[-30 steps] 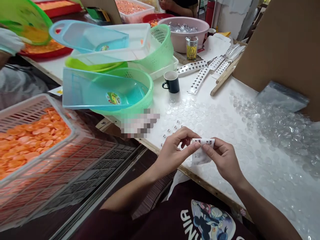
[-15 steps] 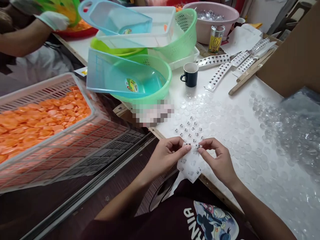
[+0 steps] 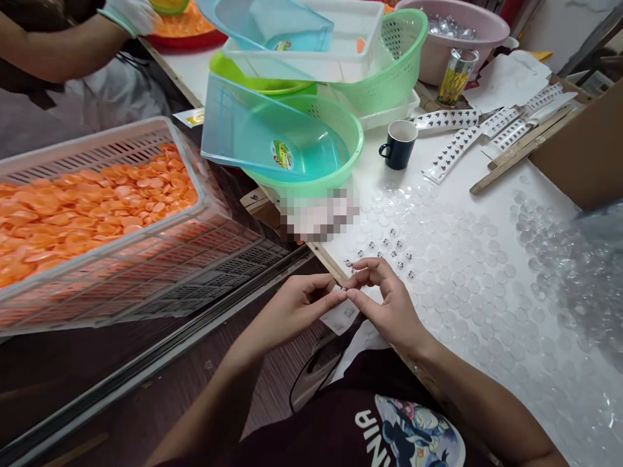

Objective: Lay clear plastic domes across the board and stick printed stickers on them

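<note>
Above the table's front edge my left hand (image 3: 302,305) pinches a white sticker sheet (image 3: 341,316) printed with small dark figures; its lower part hangs below the fingers. My right hand (image 3: 387,298) meets it fingertip to fingertip, closed at the sheet's upper edge. A small dark sticker shows between the fingertips, though which hand grips it is hard to see. Just beyond the hands lie clear round discs (image 3: 452,272), several of them bearing small dark figure stickers (image 3: 385,242).
An open crate of orange discs (image 3: 111,201) stands at left. Green basins (image 3: 353,149) with blue trays (image 3: 272,139) sit behind a dark mug (image 3: 400,144). Sticker strips (image 3: 452,152), wooden sticks (image 3: 525,146) and a glass (image 3: 455,78) lie further back. A co-worker's gloved hand (image 3: 131,16) is at upper left.
Both hands have moved left and closer together with the sticker sheet, toward the table's front edge. The camera view has shifted, and the gloved co-worker's arm has come further into view.
</note>
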The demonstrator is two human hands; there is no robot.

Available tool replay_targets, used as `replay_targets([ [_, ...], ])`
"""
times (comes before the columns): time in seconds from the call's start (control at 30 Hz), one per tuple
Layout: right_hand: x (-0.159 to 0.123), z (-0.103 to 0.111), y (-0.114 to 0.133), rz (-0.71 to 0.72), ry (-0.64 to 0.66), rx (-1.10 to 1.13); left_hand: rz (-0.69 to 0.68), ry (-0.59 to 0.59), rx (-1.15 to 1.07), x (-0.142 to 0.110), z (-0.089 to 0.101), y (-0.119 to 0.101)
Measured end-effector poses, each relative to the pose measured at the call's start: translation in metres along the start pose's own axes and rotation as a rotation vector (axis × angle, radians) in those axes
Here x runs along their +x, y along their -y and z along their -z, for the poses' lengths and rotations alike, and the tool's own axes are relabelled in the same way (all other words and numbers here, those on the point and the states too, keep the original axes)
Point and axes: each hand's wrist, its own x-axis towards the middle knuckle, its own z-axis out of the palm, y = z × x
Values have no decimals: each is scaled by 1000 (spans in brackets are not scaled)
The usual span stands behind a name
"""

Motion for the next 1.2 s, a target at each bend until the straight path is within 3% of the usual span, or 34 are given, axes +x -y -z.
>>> replay_targets([
  [0.17,11,7,-9,-29,-43,-25,-11,-4,-69,9,-14,22],
  [0.33,56,24,-25,30,-199,-158,30,-109,-78,8,-19,42],
  [0.53,104,25,-56,-73,-87,-387,66,-133,-82,4,-24,60],
  [0.77,115,9,-70,-93,-13,-645,93,-175,-114,0,-24,67],
  [1.0,112,-7,-69,107,22,-1145,98,-176,-152,-1,-24,69],
  [1.1,111,-6,-63,145,-12,-1163,91,-178,-163,-2,-25,70],
  [1.2,114,7,-56,143,-116,-1026,84,-176,-157,-2,-25,72],
])
